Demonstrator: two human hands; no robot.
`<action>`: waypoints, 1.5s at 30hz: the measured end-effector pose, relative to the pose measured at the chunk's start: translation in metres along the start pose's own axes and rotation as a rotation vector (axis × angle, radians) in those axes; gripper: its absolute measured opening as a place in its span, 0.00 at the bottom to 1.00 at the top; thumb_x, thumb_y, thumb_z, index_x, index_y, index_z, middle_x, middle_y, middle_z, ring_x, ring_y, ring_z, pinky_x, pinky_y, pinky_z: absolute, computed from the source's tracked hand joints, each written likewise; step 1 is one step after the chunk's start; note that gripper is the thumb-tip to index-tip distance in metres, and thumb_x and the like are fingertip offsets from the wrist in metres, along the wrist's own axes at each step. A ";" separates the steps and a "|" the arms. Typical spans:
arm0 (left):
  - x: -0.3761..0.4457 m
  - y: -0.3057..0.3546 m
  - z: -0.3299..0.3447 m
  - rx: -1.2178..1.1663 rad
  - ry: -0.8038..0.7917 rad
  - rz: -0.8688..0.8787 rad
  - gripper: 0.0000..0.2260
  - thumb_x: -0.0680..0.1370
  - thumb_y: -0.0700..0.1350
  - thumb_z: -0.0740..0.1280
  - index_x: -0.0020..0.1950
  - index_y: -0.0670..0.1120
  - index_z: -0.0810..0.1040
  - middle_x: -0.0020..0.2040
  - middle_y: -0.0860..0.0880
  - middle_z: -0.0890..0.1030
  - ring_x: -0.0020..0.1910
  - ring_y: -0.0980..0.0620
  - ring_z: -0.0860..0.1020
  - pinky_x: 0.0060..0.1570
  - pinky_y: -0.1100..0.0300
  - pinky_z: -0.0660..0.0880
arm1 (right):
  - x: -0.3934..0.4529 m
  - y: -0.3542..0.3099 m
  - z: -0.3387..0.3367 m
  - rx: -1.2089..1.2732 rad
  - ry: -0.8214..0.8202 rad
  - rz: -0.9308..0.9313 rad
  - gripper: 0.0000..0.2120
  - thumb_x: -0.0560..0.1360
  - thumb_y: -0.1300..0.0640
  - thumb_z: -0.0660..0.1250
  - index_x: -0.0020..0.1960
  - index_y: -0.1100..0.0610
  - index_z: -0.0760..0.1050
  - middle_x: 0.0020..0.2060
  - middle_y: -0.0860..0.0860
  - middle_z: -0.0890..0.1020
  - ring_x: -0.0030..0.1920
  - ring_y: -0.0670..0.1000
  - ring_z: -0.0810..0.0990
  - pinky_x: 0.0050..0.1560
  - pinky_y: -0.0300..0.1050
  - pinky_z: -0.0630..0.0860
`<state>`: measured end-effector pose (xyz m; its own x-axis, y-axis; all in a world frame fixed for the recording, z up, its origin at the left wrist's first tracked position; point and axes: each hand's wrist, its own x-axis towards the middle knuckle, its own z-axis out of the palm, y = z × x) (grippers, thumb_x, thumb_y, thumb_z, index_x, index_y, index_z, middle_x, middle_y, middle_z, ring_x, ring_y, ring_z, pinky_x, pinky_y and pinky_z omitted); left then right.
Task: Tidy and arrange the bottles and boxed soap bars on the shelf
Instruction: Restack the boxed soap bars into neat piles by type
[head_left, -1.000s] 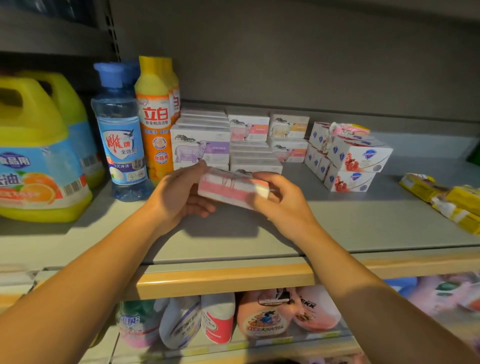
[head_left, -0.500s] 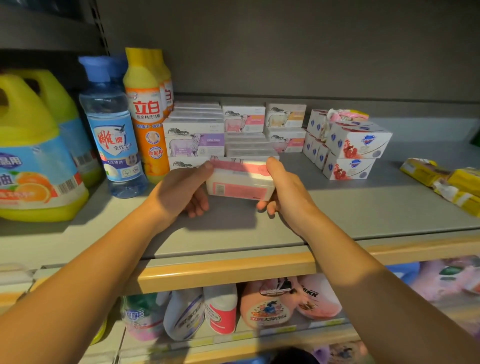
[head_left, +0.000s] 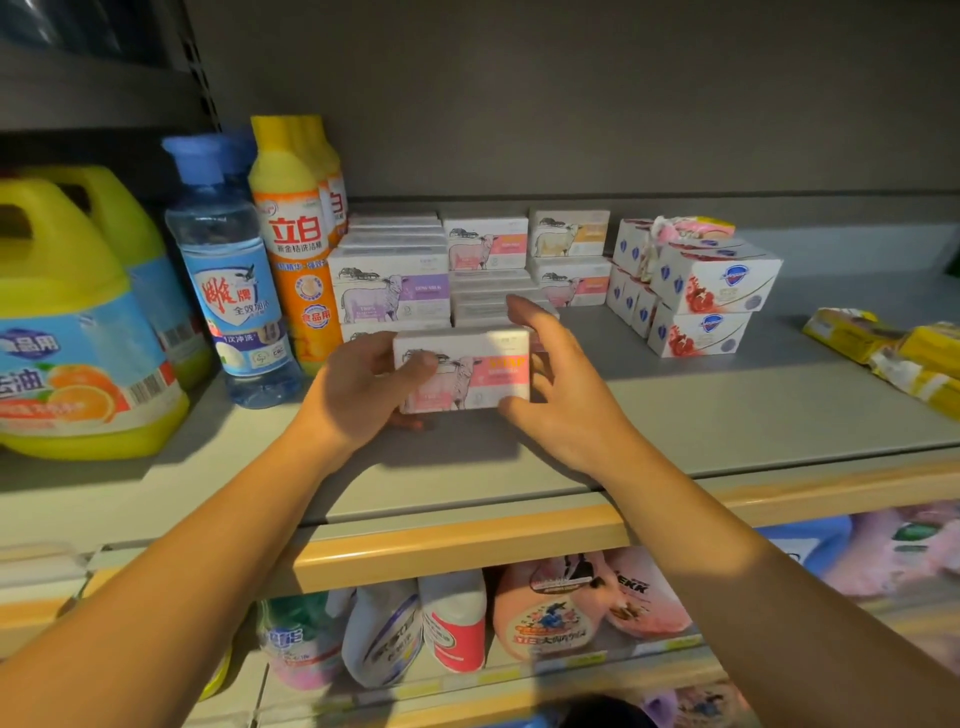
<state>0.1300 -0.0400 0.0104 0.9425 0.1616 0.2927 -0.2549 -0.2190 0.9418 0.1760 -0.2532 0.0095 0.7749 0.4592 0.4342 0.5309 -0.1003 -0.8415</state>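
Both hands on a pink sheep-print soap box at the front of the grey shelf (head_left: 701, 415).

Left hand (head_left: 358, 387) grips the pink soap box (head_left: 470, 371) at its left end, thumb over the front face, fingers curled behind; right hand (head_left: 558, 387) has fingers spread wide and loosely bent, thumb touching the box's lower right corner, index finger above its top right edge. Box stands upright, front face to camera; cannot tell if it rests on the shelf. Just behind it: purple sheep box stack (head_left: 392, 291), more pink sheep boxes (head_left: 485, 244), a flat stack between. To the right, white pomegranate boxes (head_left: 714, 283). To the left, orange bottle (head_left: 293, 234), clear blue-cap bottle (head_left: 228, 280), yellow jug (head_left: 62, 332). Yellow packets (head_left: 883, 348) far right.
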 end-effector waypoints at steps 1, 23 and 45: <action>0.000 0.000 -0.003 0.052 0.010 0.052 0.07 0.77 0.48 0.71 0.54 0.56 0.82 0.51 0.54 0.86 0.51 0.52 0.84 0.44 0.55 0.82 | 0.000 0.001 0.000 0.045 0.003 0.022 0.38 0.70 0.70 0.71 0.73 0.44 0.63 0.65 0.44 0.72 0.59 0.41 0.78 0.56 0.38 0.77; 0.001 -0.007 0.001 0.428 0.030 0.270 0.19 0.68 0.57 0.71 0.58 0.61 0.77 0.52 0.60 0.83 0.53 0.59 0.80 0.52 0.61 0.78 | 0.004 -0.016 -0.019 -0.547 0.313 -0.227 0.21 0.72 0.56 0.67 0.65 0.54 0.74 0.53 0.47 0.73 0.55 0.53 0.73 0.50 0.43 0.69; 0.010 -0.024 0.007 0.989 -0.105 0.224 0.30 0.69 0.67 0.58 0.59 0.50 0.84 0.59 0.52 0.83 0.62 0.53 0.78 0.65 0.64 0.64 | 0.198 0.039 -0.047 -0.916 0.136 -0.188 0.21 0.77 0.56 0.68 0.69 0.51 0.74 0.63 0.53 0.75 0.65 0.57 0.67 0.66 0.46 0.63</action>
<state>0.1474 -0.0397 -0.0107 0.9214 -0.0552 0.3847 -0.1794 -0.9385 0.2949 0.3665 -0.2074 0.0778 0.6518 0.4372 0.6197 0.6694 -0.7158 -0.1990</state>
